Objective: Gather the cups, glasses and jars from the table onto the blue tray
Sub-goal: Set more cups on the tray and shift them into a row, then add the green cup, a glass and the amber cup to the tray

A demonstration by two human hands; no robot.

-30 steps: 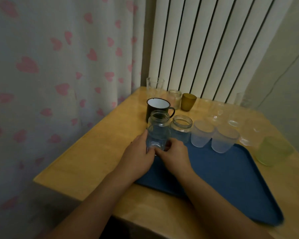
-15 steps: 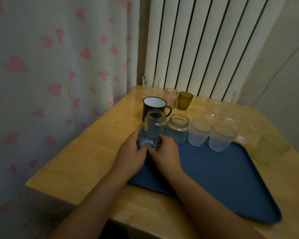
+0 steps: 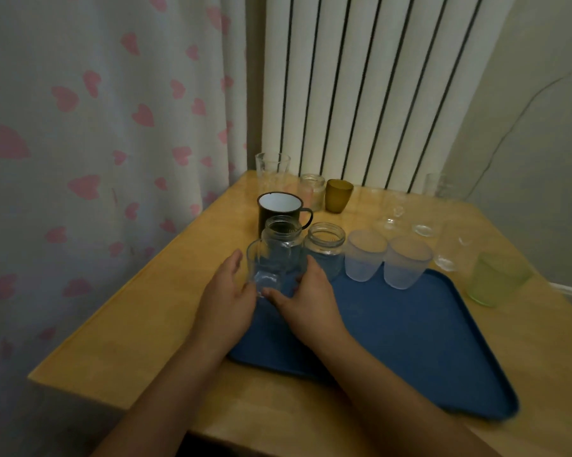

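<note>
A clear glass [image 3: 267, 268] stands upright on the far-left corner of the blue tray [image 3: 410, 338]. My left hand [image 3: 226, 293] and my right hand [image 3: 306, 303] cup it from either side, fingertips curled round its base and both thumbs a little off its wall. Right behind it stand two glass jars [image 3: 283, 230] [image 3: 324, 249] and two frosted cups [image 3: 365, 257] [image 3: 406, 263] along the tray's far edge. A black enamel mug [image 3: 279, 207], an amber cup [image 3: 338, 194], a small jar [image 3: 312, 191], a tall glass [image 3: 272, 169] and a green cup [image 3: 499, 280] stand on the table.
Several clear glasses [image 3: 424, 225] stand on the wooden table [image 3: 139, 324] at the back right, faint in the dim light. A heart-print curtain hangs on the left and a white ribbed radiator [image 3: 360, 94] rises behind the table.
The clear glass has come slightly left and towards me, away from the jar behind it. My left thumb has come off its wall. The view has shifted a little.
</note>
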